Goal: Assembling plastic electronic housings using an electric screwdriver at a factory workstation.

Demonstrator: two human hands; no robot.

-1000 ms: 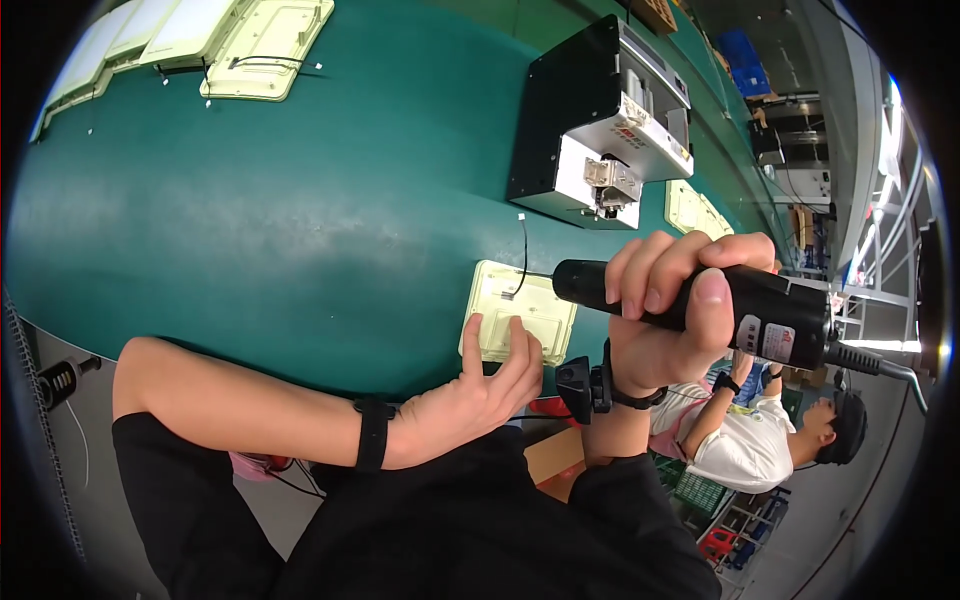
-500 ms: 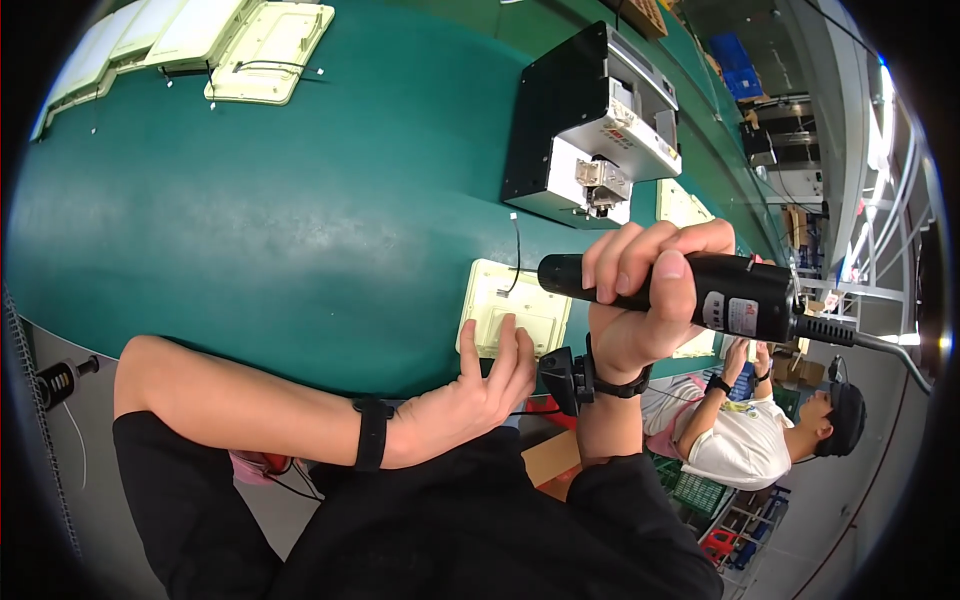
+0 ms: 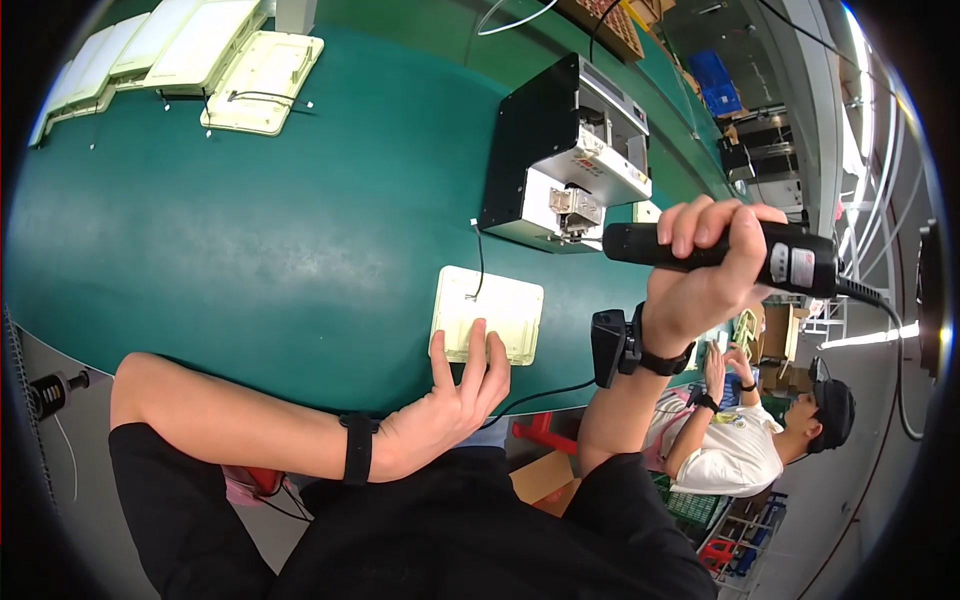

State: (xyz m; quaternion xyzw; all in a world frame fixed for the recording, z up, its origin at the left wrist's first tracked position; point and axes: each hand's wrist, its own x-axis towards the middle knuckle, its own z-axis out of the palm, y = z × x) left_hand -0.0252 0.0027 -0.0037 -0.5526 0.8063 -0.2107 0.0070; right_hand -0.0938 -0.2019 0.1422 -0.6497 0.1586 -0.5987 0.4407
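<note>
My right hand (image 3: 715,250) is wrapped around a black corded electric screwdriver (image 3: 640,243), held level with its thin bit pointing left. The bit tip is at the front of a black and silver screw feeder (image 3: 575,160); whether it touches cannot be made out. My left hand (image 3: 455,400) rests its outstretched fingers on the near part of a cream plastic housing (image 3: 515,310), which lies flat by the table's near edge. From the housing a short black cable (image 3: 481,258) with a white connector runs out onto the table.
On the green table (image 3: 250,230), several cream housings and panels (image 3: 200,45) with loose cables lie at the far left. A tray (image 3: 605,25) stands behind the feeder. To the right, a co-worker (image 3: 730,450) in a white shirt and dark cap holds both hands near the table.
My right hand has moved the screwdriver right and slightly up, from above the housing to the feeder's front. My left hand stays on the housing. The view has shifted a little.
</note>
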